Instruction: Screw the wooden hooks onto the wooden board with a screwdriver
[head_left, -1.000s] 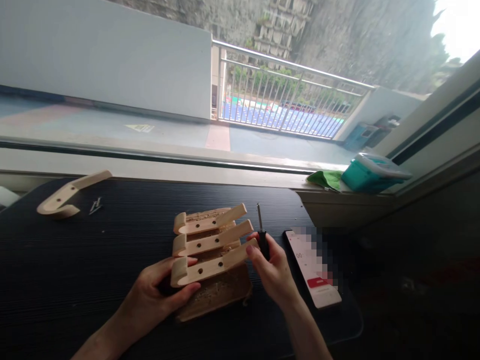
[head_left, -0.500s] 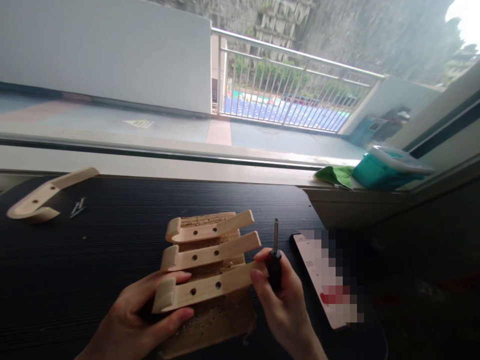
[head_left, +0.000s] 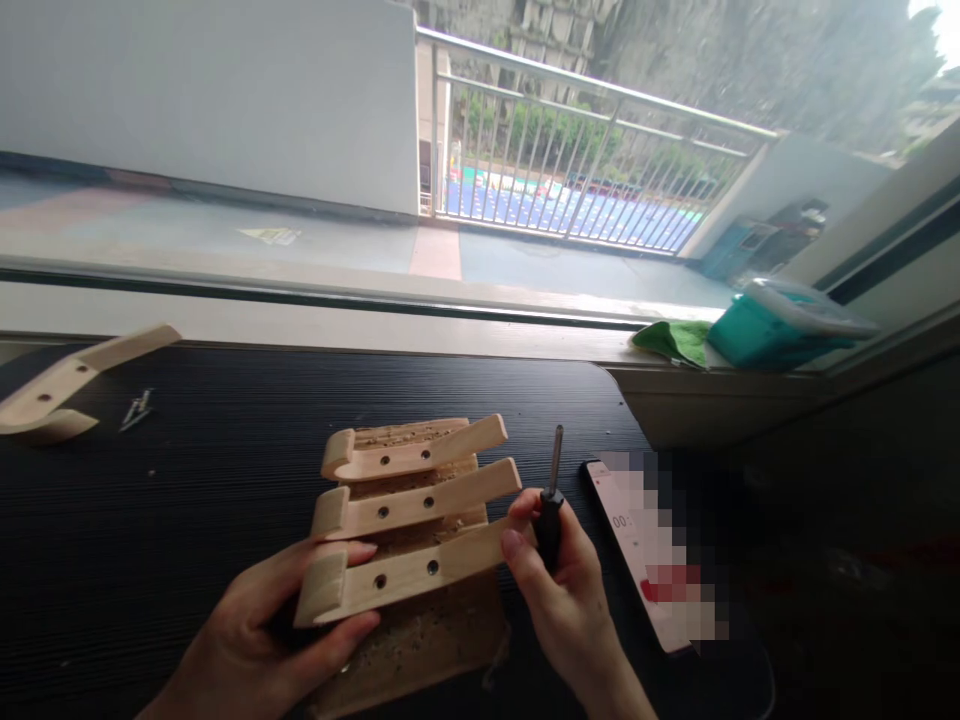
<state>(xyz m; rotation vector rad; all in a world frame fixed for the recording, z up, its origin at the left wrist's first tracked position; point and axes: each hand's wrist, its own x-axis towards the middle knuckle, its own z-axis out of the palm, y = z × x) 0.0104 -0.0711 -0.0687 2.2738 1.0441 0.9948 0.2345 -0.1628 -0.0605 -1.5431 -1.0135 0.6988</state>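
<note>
A wooden board (head_left: 420, 640) with three pale wooden hooks lies on the black ribbed mat (head_left: 225, 450). My left hand (head_left: 255, 630) is closed around the curved end of the nearest hook (head_left: 397, 580), thumb on top. My right hand (head_left: 559, 590) grips a small black-handled screwdriver (head_left: 551, 500), its shaft pointing up, and its fingertips touch the long end of the same hook. The two other hooks (head_left: 412, 450) sit screwed on behind it.
A loose wooden hook (head_left: 67, 380) and a few screws (head_left: 135, 410) lie at the far left of the mat. A phone (head_left: 645, 550) lies right of my right hand. A teal box (head_left: 780, 330) and green cloth (head_left: 675, 340) rest on the window sill.
The view has shifted, so the board and hooks sit lower and further left in frame. Both hands keep their grips; the nearest hook has tilted slightly away from the board.
</note>
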